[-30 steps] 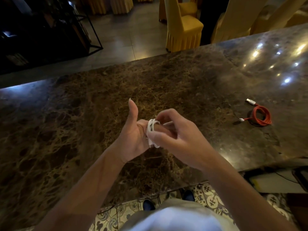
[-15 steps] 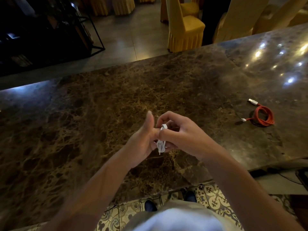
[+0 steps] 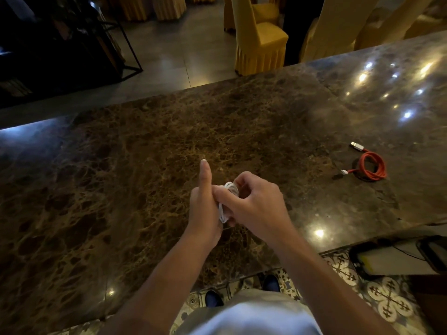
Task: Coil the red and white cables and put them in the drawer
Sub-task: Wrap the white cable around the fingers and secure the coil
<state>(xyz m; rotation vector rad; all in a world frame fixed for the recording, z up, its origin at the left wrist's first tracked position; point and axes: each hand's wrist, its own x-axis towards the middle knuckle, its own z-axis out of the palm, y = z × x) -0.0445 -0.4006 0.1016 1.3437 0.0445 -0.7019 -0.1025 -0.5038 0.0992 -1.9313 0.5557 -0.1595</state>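
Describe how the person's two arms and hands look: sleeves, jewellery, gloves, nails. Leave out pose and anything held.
Both forearms are bare right down to the frame's lower edge, with no sleeves in view. The left hand and right hand wear no gloves, and no rings, watch or bracelet show. The left thumb's nail looks short and unpainted. Both arms look slim.

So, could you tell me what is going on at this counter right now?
A person is coiling the white cable over the marble counter. The loops sit on the left hand, thumb up, while the right hand pinches them. The red cable lies already coiled on the counter to the right. No drawer is in view.
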